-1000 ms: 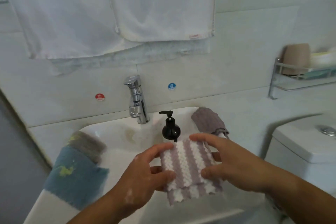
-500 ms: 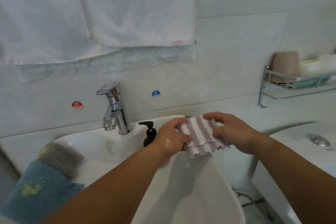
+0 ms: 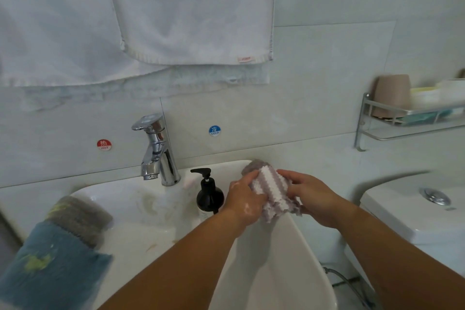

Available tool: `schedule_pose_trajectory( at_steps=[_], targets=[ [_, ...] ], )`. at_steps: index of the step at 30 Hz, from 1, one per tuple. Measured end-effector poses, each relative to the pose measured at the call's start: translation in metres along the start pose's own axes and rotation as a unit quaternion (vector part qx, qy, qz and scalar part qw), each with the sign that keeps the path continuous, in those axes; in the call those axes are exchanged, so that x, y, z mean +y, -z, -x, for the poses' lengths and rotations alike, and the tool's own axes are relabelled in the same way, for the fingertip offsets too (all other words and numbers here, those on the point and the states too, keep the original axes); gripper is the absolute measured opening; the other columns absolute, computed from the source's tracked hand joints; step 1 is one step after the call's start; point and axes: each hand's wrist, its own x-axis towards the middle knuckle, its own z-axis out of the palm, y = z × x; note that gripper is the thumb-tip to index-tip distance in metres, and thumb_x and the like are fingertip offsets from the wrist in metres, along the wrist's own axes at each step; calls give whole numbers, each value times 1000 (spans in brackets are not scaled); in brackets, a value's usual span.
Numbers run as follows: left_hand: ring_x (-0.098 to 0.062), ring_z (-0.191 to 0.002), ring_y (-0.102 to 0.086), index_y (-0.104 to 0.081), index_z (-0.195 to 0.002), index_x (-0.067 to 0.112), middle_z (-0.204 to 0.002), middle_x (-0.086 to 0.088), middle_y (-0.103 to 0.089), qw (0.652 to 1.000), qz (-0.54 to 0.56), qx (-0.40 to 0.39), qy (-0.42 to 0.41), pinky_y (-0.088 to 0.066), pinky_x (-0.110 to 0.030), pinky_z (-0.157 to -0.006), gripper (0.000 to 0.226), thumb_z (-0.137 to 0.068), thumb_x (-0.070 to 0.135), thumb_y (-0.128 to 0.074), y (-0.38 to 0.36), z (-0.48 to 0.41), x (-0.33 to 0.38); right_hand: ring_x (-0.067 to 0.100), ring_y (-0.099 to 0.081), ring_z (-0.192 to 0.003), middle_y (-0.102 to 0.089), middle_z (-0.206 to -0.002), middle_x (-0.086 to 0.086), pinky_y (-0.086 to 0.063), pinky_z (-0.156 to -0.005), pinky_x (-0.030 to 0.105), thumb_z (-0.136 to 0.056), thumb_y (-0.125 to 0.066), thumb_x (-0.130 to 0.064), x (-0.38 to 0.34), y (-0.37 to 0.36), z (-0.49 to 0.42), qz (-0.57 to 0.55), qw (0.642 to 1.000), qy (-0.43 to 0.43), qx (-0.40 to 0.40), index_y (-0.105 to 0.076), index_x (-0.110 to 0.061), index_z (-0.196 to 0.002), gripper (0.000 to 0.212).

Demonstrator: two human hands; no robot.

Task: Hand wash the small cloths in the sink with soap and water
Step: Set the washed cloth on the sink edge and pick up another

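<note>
Both my hands hold a small purple-and-white striped cloth (image 3: 274,191) over the right rim of the white sink (image 3: 276,272). My left hand (image 3: 245,200) grips its left edge, my right hand (image 3: 309,194) its right edge. A grey cloth (image 3: 253,166) lies on the rim just behind it, mostly hidden. A black soap pump bottle (image 3: 208,194) stands on the rim left of my left hand. The chrome tap (image 3: 157,151) stands at the back of the sink; no water runs from it.
A blue cloth (image 3: 52,267) and a grey cloth (image 3: 80,216) hang over the sink's left rim. White towels (image 3: 176,12) hang on the wall above. A metal shelf (image 3: 412,118) with a cup is at right; a toilet tank (image 3: 415,209) stands beside the sink.
My hands carried the striped cloth from above the basin to the right rear rim, next to the grey cloth. The camera view swung right and slightly up.
</note>
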Motion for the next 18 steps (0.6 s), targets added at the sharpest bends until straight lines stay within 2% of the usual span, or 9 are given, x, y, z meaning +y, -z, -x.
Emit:
schedule_pose_trajectory(
  at_steps=[2,5,6,8,10,13,16,18],
  targets=[
    [-29,-119,-60,-48,-142,48,-141,-2,-47,1000,4,-7,2,-59,-47,-93,68,-90,10,-72,2,3,1,15,-71,-88,-73,-115,-6,-58,-73,28,-93,-54,-4,-1,6,1,33,999,-3,-28,-61,-38,-135,55],
    [-28,-117,-62,-48,-145,40,-139,-3,-52,1000,12,-26,5,-61,-43,-89,66,-93,5,-69,9,13,7,19,-70,-104,-65,-129,-9,-61,-86,36,-90,-66,-12,-9,18,6,130,991,0,-30,-58,-42,-137,57],
    [-27,-116,-61,-46,-147,39,-137,-3,-52,999,-1,-36,5,-62,-41,-87,66,-94,6,-69,13,20,11,20,-67,-110,-60,-135,-9,-59,-89,35,-88,-70,-17,-15,22,9,199,980,15,-13,-58,-42,-138,57],
    [-27,-116,-60,-43,-147,37,-133,-1,-49,996,-70,-51,-7,-61,-39,-88,64,-94,13,-70,25,35,14,14,-60,-116,-53,-144,-8,-49,-93,26,-88,-74,-29,-30,27,18,353,932,74,24,-55,-41,-140,56],
    [-25,-115,-60,-43,-147,36,-134,0,-49,982,-174,-71,-26,-59,-41,-93,61,-94,24,-71,43,50,13,7,-55,-116,-51,-143,-10,-43,-95,20,-90,-73,-34,-48,20,32,433,888,150,41,-55,-39,-139,52],
    [-19,-118,-60,-39,-151,32,-141,0,-52,916,-380,-108,-68,-52,-33,-99,63,-95,38,-68,83,81,12,2,-48,-118,-44,-135,-24,-37,-98,15,-89,-74,-36,-69,-11,53,488,842,229,-13,-56,-41,-137,52],
    [-16,-119,-57,-42,-150,30,-141,2,-55,850,-502,-140,-75,-45,-25,-96,60,-96,44,-64,134,115,11,5,-38,-135,-40,-146,-20,-30,-113,25,-86,-72,-42,-73,-53,60,545,793,259,-86,-49,-43,-143,61],
    [-15,-120,-54,-41,-150,30,-140,2,-54,812,-563,-143,-62,-43,-26,-96,58,-98,45,-60,167,134,8,7,-37,-137,-39,-149,-18,-29,-114,25,-89,-69,-41,-71,-81,63,564,777,246,-134,-45,-43,-146,62]
  ],
)
